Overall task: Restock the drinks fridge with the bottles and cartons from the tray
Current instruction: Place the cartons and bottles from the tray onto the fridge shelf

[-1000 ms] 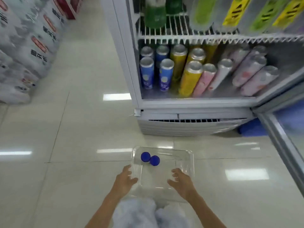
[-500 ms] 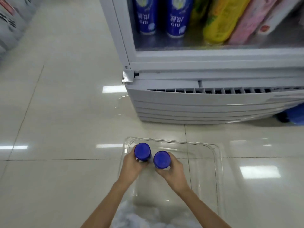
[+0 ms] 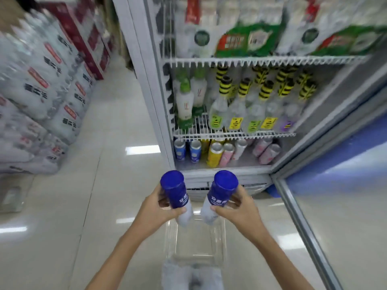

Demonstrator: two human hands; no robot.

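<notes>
I hold two white bottles with blue caps and blue labels, one in each hand, raised in front of the open drinks fridge. My left hand grips the left bottle around its middle. My right hand grips the right bottle the same way. Both bottles stand upright, a little apart. Below them on the floor lies the clear plastic tray, with nothing visible inside it.
The fridge door stands open on the right. Its shelves carry cans at the bottom, clear bottles with yellow striped caps above, cartons on top. Shrink-wrapped packs of water are stacked on the left. Glossy tiled floor lies between.
Both hands closed on the two blue-capped bottles in the tray and lifted them up out of it. My view has risen from the tray to the fridge shelves.
</notes>
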